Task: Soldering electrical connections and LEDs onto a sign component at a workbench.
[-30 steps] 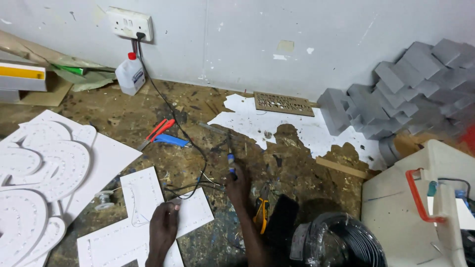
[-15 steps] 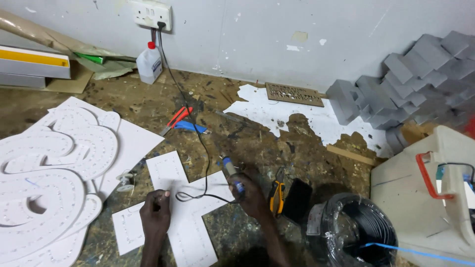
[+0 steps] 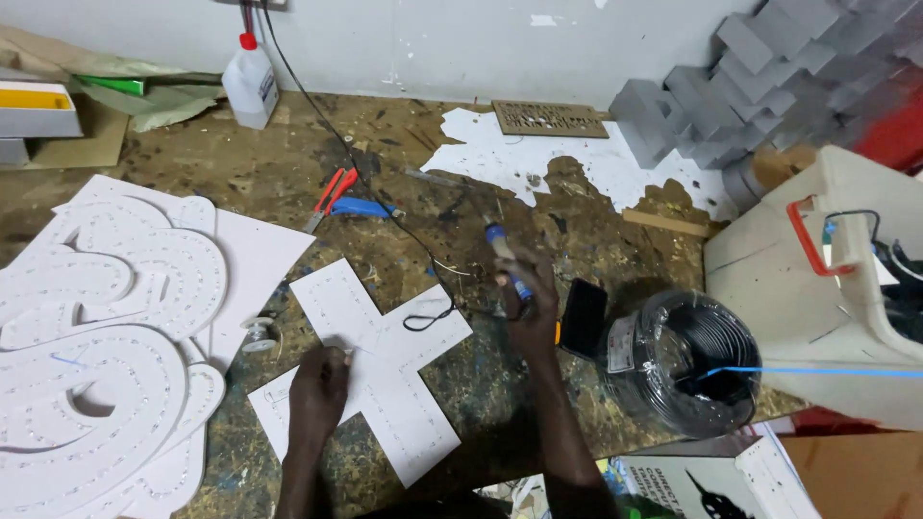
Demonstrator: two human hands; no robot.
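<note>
My right hand [image 3: 529,308] grips a blue-handled soldering iron [image 3: 507,259] whose black cord [image 3: 385,207] runs across the bench up to the wall. My left hand [image 3: 319,384] rests with closed fingers on a white cross-shaped board [image 3: 385,370] dotted with small holes, pinching something thin at its middle. A loop of the black cord lies on the board's right arm, just left of my right hand.
Large white perforated letter shapes [image 3: 96,336] lie at the left. Red-handled pliers [image 3: 332,192] and a blue tool [image 3: 361,207] lie behind the board, a white bottle [image 3: 250,86] by the wall. A black wire coil [image 3: 687,360], a phone [image 3: 584,317] and a cream case [image 3: 817,288] sit right.
The view has tilted down and closer. My right hand with the iron has drawn back toward me, to the right of the cross board. My left hand has stayed on the board.
</note>
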